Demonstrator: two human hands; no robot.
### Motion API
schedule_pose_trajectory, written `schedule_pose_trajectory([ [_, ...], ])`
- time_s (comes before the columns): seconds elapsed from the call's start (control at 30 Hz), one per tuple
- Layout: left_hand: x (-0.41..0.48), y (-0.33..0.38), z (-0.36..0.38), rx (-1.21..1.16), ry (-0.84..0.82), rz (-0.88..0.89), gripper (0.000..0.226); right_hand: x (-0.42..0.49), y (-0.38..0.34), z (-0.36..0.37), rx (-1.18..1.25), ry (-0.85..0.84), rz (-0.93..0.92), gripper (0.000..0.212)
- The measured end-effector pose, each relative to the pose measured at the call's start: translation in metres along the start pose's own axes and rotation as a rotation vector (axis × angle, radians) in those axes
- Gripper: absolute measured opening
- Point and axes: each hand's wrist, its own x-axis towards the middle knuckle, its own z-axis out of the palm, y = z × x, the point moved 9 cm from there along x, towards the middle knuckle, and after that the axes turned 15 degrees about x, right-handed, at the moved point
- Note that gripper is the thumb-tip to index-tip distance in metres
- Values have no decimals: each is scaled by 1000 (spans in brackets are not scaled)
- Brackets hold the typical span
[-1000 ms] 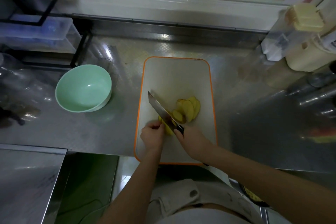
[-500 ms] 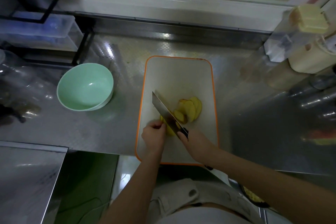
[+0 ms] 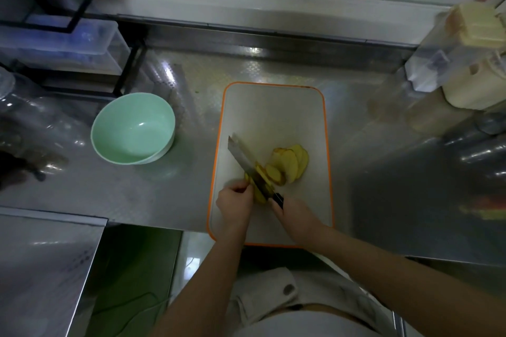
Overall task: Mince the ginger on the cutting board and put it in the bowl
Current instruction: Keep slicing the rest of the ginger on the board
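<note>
A white cutting board (image 3: 273, 112) with an orange rim lies on the steel counter. Yellow ginger slices (image 3: 290, 163) fan out on its middle. My right hand (image 3: 294, 213) grips the black handle of a knife (image 3: 245, 157), whose blade runs diagonally up-left across the ginger. My left hand (image 3: 234, 201), fingers curled, holds the uncut ginger piece (image 3: 258, 195) against the blade's left side; most of that piece is hidden. A mint-green bowl (image 3: 133, 128) stands empty to the left of the board.
A black wire rack with clear plastic boxes (image 3: 60, 41) stands at the back left. Clear glass jars (image 3: 24, 117) sit at the far left. Cream containers (image 3: 471, 63) crowd the back right. The steel counter (image 3: 169, 194) ends just below my hands.
The knife blade has shifted slightly across the ginger while slicing. Both hands stay in nearly the same place on the board.
</note>
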Motion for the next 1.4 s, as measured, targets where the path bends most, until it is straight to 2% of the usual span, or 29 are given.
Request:
schedule_pose_trajectory([
  [0.1,0,0,1,5,-17,13,16,6,5,-11,71,7,5,29],
  [0.33,-2,0,1,-11,-38,26,16,14,-2,-26,26,54,-9,30],
  [0.5,1,-1,1,-40,-30,29,16,6,-10,-33,87,111,-46,31],
  [0.83,-2,-1,1,-56,-33,40,12,-16,-15,-28,62,55,-63,37],
  [1.4,0,-3,4,-37,-7,41,14,-7,-20,-12,-29,55,-39,31],
])
